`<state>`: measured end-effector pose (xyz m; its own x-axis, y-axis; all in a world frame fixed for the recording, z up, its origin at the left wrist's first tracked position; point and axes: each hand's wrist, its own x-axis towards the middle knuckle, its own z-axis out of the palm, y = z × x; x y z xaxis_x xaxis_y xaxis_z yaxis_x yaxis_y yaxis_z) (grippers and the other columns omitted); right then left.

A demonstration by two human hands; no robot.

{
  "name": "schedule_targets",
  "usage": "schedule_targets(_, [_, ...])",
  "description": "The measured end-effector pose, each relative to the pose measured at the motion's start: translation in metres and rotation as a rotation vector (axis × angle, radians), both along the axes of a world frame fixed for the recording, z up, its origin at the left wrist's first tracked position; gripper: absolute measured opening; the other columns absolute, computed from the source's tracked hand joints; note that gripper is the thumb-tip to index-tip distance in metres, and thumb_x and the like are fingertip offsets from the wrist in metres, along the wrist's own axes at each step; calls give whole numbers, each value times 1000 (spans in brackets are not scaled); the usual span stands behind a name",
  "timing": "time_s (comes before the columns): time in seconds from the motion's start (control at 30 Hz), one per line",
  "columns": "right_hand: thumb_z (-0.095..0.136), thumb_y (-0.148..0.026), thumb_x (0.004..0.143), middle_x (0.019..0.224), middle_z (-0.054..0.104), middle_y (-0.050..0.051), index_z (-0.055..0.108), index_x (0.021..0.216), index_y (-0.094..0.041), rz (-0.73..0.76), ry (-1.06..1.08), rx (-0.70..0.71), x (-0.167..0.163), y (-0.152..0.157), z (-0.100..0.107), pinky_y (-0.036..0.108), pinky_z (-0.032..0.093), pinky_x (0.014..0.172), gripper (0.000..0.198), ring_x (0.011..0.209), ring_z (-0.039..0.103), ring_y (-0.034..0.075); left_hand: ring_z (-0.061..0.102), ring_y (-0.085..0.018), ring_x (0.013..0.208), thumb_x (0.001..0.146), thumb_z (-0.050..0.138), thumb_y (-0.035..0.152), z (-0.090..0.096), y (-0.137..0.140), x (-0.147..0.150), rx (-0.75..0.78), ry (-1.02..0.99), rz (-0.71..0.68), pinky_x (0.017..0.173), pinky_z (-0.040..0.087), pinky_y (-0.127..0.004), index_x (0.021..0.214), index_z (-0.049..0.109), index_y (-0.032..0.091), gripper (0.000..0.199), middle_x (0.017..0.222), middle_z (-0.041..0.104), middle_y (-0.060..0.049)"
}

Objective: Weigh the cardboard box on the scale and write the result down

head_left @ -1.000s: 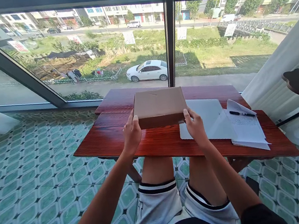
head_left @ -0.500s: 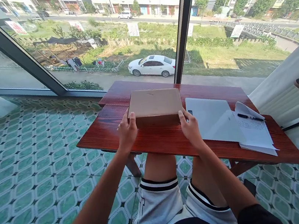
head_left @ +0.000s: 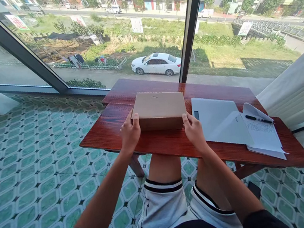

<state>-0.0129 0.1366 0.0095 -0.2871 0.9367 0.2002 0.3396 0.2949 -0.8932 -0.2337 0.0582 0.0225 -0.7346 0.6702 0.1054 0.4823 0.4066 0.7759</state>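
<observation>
While white shorts fill bottom centre, the left hand is curled on the left side of the box, thumb at its front corner; right hand likewise clasps the right side, fingers partly hidden. Box mid-frame, on or just above the table, can't tell which. Silver slab to its right, then papers, pen on top. Car outside, upper centre.

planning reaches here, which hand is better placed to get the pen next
Right, likely: the right hand grips the box on the side nearer the pen, while the left hand holds the opposite side.
</observation>
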Motion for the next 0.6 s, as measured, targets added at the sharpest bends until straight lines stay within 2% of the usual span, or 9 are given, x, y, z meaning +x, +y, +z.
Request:
schedule_targets(0.1, [34,-64,98,92,67,13,71,122,-14,4,3,-12,-1,-1,1,38,47,88,67,94,61,27,55,-36,135,95,31,49,-3,1,0,18,-9,-2,113,40,-52,142,57,23,60,146,60,-10])
schedule_targets(0.27, [34,-64,97,102,69,14,65,136,-9,0,26,-68,-2,-2,4,38,47,93,74,99,62,27,56,-32,134,95,31,50,-9,2,-4,34,13,-6,114,41,-47,142,57,24,60,144,62,-10])
schedule_targets(0.6, [38,-61,98,133,64,14,67,133,-12,23,97,-38,-2,4,-4,38,47,102,68,115,63,27,55,-32,136,96,28,54,-17,4,-9,0,74,15,115,40,-47,145,54,22,63,147,59,-12])
